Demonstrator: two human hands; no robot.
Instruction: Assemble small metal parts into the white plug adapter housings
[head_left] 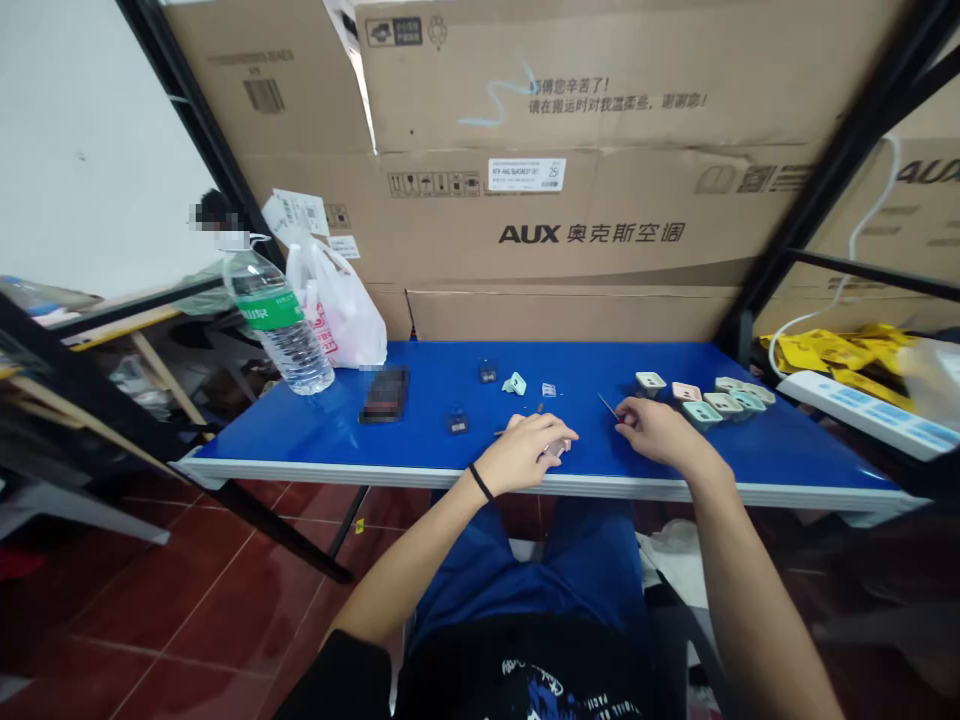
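My left hand (521, 452), with a black band at the wrist, is closed near the front edge of the blue table. Between its fingers is a small pale, partly see-through piece (556, 448), mostly hidden. To the right, my right hand (656, 430) pinches a thin metal-shafted tool (607, 406); its exact kind is too small to make out. Beyond my left hand lie a mint-green plastic piece (514, 384), a small clear part (549, 390) and two dark little boxes, one farther back (488, 371) and one nearer (457, 420). Tiny bits are scattered between them.
Several small pastel cases (701, 413) are grouped right of my right hand. A dark phone-like slab (384, 395), a water bottle (279, 320) and a white plastic bag (341, 305) occupy the left. Cardboard (585, 235) walls the back; a power strip (870, 412) borders the right.
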